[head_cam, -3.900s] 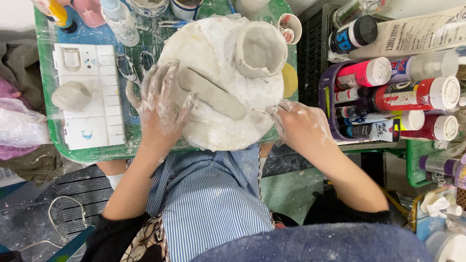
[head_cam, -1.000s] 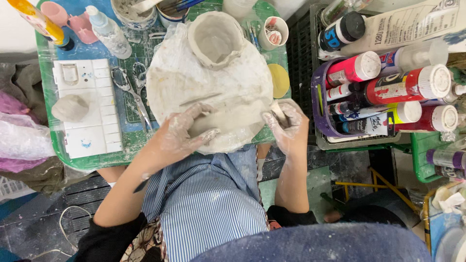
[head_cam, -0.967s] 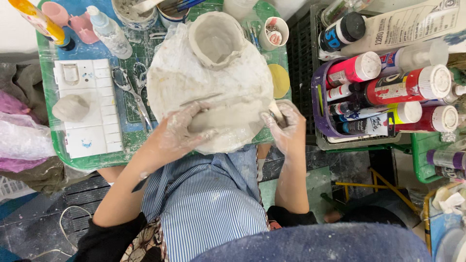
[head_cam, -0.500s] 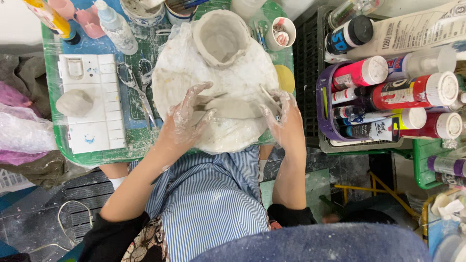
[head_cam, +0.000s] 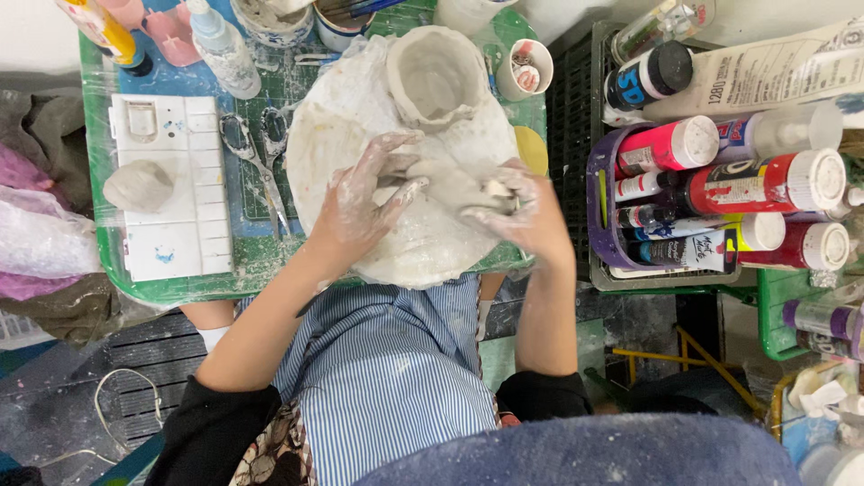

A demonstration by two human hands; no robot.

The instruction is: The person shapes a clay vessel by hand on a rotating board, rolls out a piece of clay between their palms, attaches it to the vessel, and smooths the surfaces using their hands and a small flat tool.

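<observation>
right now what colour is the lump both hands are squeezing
Pale grey, the same as the clay pot behind it. The clay lump shows best in the head view.

The clay pot is pale grey, and so is the clay strip — the same dull grey covers the left hand and the right hand. The round board is off-white. The table is green with a fine grid pattern. The palette is white with small blue stains. The apron has thin blue and white stripes — the sleeves are black. The paint bottles are red and pink with white caps.
</observation>
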